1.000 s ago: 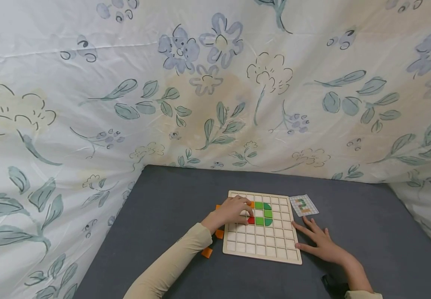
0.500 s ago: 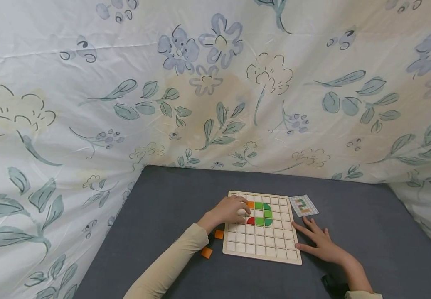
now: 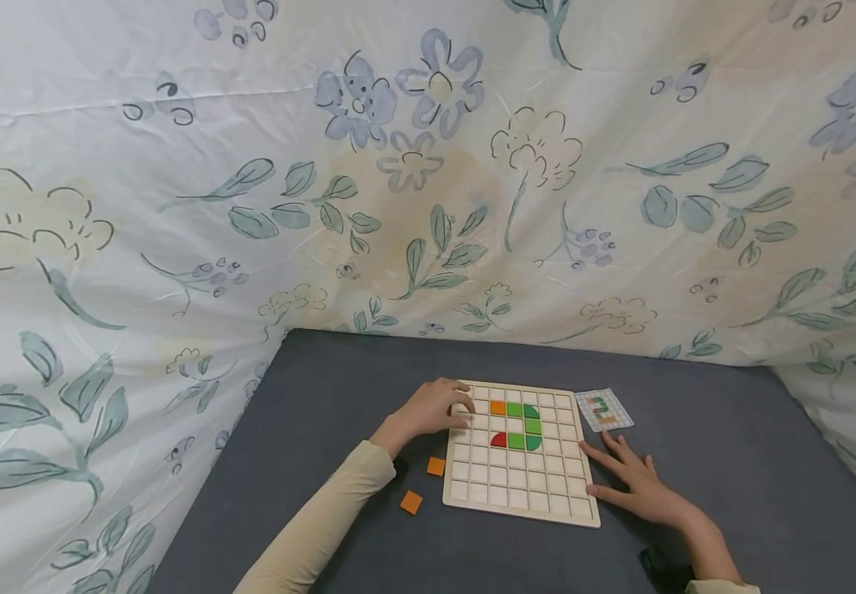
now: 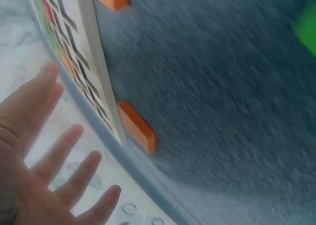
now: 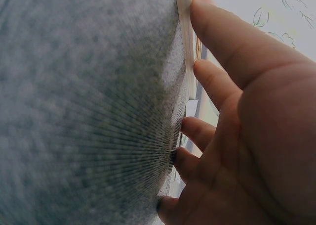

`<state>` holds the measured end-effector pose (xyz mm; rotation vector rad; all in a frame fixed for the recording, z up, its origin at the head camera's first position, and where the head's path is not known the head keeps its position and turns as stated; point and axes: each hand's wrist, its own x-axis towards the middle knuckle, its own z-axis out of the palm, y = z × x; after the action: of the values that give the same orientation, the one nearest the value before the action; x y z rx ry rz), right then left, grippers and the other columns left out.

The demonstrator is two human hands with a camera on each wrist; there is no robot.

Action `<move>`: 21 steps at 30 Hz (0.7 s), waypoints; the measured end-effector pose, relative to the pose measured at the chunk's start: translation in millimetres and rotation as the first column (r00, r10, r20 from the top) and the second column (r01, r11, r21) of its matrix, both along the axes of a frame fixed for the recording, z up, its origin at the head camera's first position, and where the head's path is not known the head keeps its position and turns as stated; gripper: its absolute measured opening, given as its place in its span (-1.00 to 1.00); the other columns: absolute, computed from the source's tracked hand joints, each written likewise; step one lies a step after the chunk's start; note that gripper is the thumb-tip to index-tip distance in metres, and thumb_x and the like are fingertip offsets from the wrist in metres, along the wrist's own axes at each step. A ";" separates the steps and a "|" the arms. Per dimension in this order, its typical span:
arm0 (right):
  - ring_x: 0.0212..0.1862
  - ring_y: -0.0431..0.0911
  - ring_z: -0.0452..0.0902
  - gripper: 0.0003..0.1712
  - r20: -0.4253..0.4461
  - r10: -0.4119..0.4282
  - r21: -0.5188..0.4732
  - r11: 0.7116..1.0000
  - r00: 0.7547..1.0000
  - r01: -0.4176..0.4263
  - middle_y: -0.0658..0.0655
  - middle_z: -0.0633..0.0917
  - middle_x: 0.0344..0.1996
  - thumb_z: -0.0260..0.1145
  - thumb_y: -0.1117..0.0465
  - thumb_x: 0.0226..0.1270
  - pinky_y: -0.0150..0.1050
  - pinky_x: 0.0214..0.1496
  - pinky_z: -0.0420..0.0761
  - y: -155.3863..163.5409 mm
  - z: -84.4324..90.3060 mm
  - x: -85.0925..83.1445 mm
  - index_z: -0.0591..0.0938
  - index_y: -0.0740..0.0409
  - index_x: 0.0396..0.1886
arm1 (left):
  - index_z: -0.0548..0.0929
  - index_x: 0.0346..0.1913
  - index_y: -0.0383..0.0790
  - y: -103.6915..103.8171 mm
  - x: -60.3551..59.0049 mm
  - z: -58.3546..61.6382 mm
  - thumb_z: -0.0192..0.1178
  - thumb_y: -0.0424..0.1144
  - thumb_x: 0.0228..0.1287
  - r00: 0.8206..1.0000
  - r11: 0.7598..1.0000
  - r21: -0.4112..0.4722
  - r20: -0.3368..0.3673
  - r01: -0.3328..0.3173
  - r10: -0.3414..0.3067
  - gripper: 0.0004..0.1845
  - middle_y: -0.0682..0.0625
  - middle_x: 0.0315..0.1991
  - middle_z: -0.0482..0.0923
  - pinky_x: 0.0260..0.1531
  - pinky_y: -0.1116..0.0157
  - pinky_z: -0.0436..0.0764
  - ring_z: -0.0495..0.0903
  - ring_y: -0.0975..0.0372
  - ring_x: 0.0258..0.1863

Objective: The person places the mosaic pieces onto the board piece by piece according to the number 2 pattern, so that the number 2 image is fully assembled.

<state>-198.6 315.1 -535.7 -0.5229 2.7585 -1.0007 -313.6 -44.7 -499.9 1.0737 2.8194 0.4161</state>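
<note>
Left hand point(image 3: 431, 408) is pulling back since a second ago: it was over the board's coloured tiles, now it is sitting at the board's 9–10 o'clock edge, leaving the orange square tile point(image 3: 498, 407) uncovered in its cell. Right hand point(image 3: 636, 483) is staying put.

Left hand is hovering or resting at the far-left corner of the wooden grid board point(image 3: 520, 505); the head view cannot tell contact. Left wrist view is showing its fingers point(image 4: 64, 151) straight and spread apart, holding nothing. Right hand is lying flat on the grey table point(image 3: 338, 388) at the board's 3–4 o'clock side, fingers spread and straight, fingertips point(image 5: 210, 74) touching or just beside the board's right edge, gripping nothing.

On the board: the orange square tile is sitting in the second row from the far edge, directly left of the green tiles point(image 3: 530, 425), which are forming a curved shape. A red quarter-round tile point(image 3: 498, 440) is sitting at the shape's 7 o'clock end, touching the green.

Two loose orange tiles are lying on the table off the board's left edge: one point(image 3: 436, 466) just beside the edge at 8 o'clock, the other point(image 3: 411, 502) farther toward 7 o'clock.

A pattern card point(image 3: 602, 409) is lying at the board's 1–2 o'clock corner, just beside it. Floral sheet point(image 3: 428, 181) is hanging behind and around the table.
</note>
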 end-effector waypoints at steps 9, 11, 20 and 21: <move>0.33 0.53 -0.36 -0.24 0.005 0.001 -0.004 1.000 1.000 -0.001 0.50 -0.05 0.38 0.29 0.01 0.21 0.56 0.05 -0.43 0.0 0.3 -0.1 0.26 0.04 0.38 | 0.67 -0.04 0.04 -18.7 -4.7 0.6 0.29 -0.07 0.14 0.999 0.999 0.045 0.028 -0.024 0.023 -0.71 -0.02 0.24 0.38 0.18 -0.09 0.29 0.30 0.03 0.25; 0.33 0.53 -0.36 -0.24 0.004 0.002 -0.003 1.000 1.000 -0.002 0.50 -0.05 0.38 0.29 0.01 0.21 0.56 0.05 -0.43 0.3 0.0 -0.2 0.26 0.04 0.38 | 0.67 -0.04 0.04 -22.3 -5.8 0.6 0.30 -0.06 0.14 0.999 0.998 0.046 0.027 -0.035 0.034 -0.70 -0.02 0.23 0.39 0.18 -0.09 0.29 0.30 0.03 0.25; 0.33 0.52 -0.36 -0.23 0.008 -0.004 0.004 1.000 1.000 0.004 0.50 -0.05 0.38 0.29 -0.01 0.21 0.56 0.05 -0.43 0.6 -0.9 -0.5 0.26 0.02 0.39 | 0.66 -0.04 0.06 -40.2 -7.2 0.8 0.29 0.00 0.12 0.997 0.997 0.019 0.021 -0.076 0.076 -0.68 0.00 0.24 0.38 0.18 -0.11 0.28 0.30 0.02 0.26; 0.34 0.52 -0.36 -0.23 0.007 -0.006 0.008 1.000 1.000 0.005 0.49 -0.04 0.38 0.29 -0.01 0.21 0.56 0.05 -0.42 0.7 -1.2 -0.6 0.26 0.02 0.39 | 0.66 -0.04 0.06 -41.8 -7.0 0.8 0.29 0.01 0.12 0.997 0.997 0.014 0.018 -0.077 0.077 -0.67 0.00 0.24 0.38 0.18 -0.10 0.28 0.30 0.02 0.26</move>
<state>-199.3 315.8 -536.9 -0.5098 2.7581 -0.9898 -320.6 -86.5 -499.1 0.9619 2.8535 0.4514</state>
